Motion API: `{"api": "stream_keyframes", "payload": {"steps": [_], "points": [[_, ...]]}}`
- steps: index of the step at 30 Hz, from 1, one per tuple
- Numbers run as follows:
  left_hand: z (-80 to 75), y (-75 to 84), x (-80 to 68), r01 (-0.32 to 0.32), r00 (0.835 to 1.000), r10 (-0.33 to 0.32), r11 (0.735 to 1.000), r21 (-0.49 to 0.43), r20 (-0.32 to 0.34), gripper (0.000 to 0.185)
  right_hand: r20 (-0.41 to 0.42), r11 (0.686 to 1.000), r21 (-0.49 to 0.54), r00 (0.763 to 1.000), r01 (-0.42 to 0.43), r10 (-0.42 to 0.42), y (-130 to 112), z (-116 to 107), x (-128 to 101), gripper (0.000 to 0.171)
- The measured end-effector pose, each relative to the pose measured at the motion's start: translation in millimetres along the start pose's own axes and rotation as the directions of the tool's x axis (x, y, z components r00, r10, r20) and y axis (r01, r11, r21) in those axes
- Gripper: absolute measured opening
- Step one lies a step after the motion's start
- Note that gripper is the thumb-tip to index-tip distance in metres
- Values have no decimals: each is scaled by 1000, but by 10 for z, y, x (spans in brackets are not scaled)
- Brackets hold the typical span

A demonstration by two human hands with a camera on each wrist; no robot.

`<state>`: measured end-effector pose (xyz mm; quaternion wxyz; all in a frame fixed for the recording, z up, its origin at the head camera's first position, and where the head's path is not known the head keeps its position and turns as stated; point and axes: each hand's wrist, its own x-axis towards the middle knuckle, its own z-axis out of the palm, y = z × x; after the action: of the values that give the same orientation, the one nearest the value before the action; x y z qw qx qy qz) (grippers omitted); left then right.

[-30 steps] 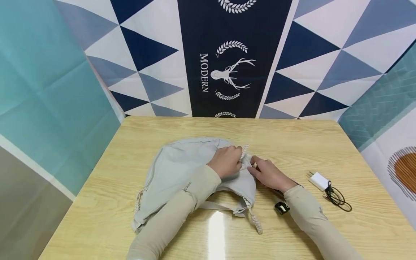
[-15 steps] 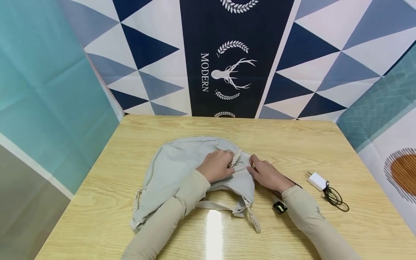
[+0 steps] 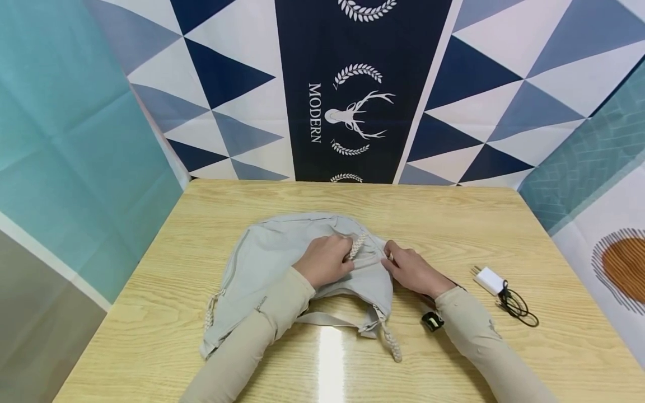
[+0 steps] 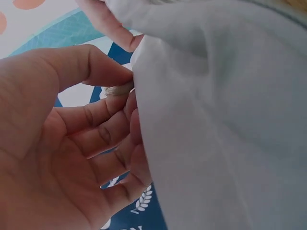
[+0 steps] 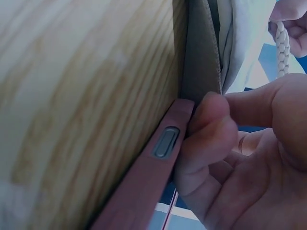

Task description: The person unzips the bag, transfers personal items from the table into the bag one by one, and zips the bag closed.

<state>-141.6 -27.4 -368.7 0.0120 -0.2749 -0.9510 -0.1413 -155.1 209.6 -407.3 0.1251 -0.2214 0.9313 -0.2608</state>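
A pale grey backpack (image 3: 282,252) lies on the wooden table. My left hand (image 3: 325,260) is over its right half and pinches a braided cord zipper pull (image 3: 358,245) between thumb and fingers. In the left wrist view the pull's end (image 4: 119,89) shows at the fingertips, beside the grey fabric (image 4: 201,124). At the bag's right edge, my right hand (image 3: 413,270) pinches the fabric between thumb and forefinger. The right wrist view shows that fabric edge (image 5: 201,62) at the fingertips. The zipper slider is hidden.
A white charger plug (image 3: 490,280) with a coiled black cable (image 3: 516,305) lies on the right of the table (image 3: 453,218). Another braided pull (image 3: 390,341) hangs off the bag's near right corner. A small black device (image 3: 432,321) is beside my right wrist. Patterned cloth (image 3: 242,84) stands behind.
My left hand has drawn the braided pull to the left and slightly nearer, away from my right hand. The right hand keeps its hold on the bag's edge.
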Motion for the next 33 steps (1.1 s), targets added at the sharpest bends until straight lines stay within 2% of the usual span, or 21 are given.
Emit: {"api": "stream_keyframes", "payload": {"steps": [12,21,29,33], "points": [[-130,-152,-299,-6,1000,6,999,-47,-2,26,-10,999,-37,1000,17,-17,-19,33,-3,9],[-179,-228,-499,-8,999,6,998,-60,-40,28,-20,999,-48,1000,16,-17,12,48,13,9],[-212,-313,-660,16,998,-22,996,-90,-64,26,-16,999,-46,1000,8,-9,21,53,14,9],[-239,-393,-774,52,996,-59,994,-100,-65,24,-21,999,-48,1000,11,-12,13,40,11,9]]}}
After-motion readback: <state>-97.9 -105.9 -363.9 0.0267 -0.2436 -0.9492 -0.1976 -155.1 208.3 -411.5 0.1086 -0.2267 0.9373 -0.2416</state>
